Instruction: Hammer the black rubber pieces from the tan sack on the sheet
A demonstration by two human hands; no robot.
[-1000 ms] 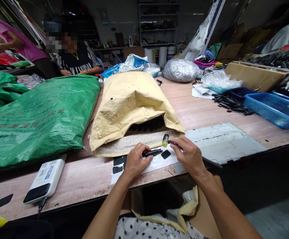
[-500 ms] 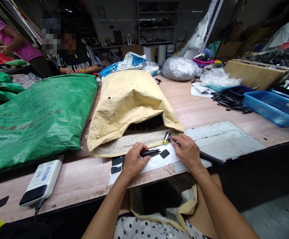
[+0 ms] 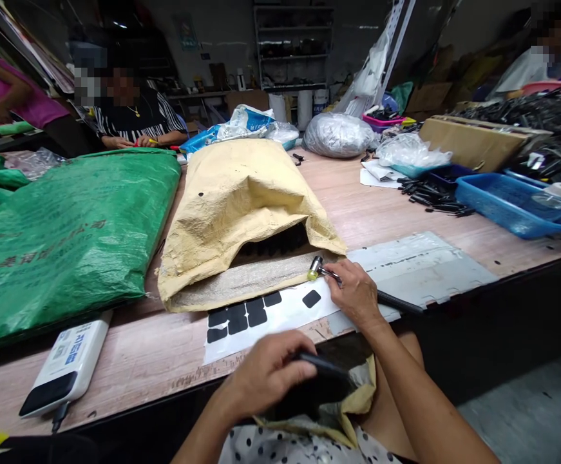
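My left hand (image 3: 275, 370) is closed around a dark, slender piece (image 3: 326, 366), blurred, over the open bag (image 3: 367, 386) at my lap. My right hand (image 3: 355, 290) grips a small hammer (image 3: 315, 267) with a shiny head and a yellow face, its black handle passing back under the palm. The hammer head is just above the table edge of the yellow sack (image 3: 251, 200). Below it, a white sheet (image 3: 285, 322) carries several black rounded patches (image 3: 237, 318), and one patch (image 3: 312, 298) sits apart near the hammer.
A green sack (image 3: 67, 232) and a white power bank (image 3: 67, 364) are at the left. Toward the right are a grey plate (image 3: 420, 267), black parts (image 3: 435, 196) and a blue tray (image 3: 516, 216). Across the table sits a person (image 3: 138, 122).
My left hand has moved down and toward me from the white sheet with the dark piece, uncovering more black patches. The view has shifted slightly; my right hand still holds the hammer.
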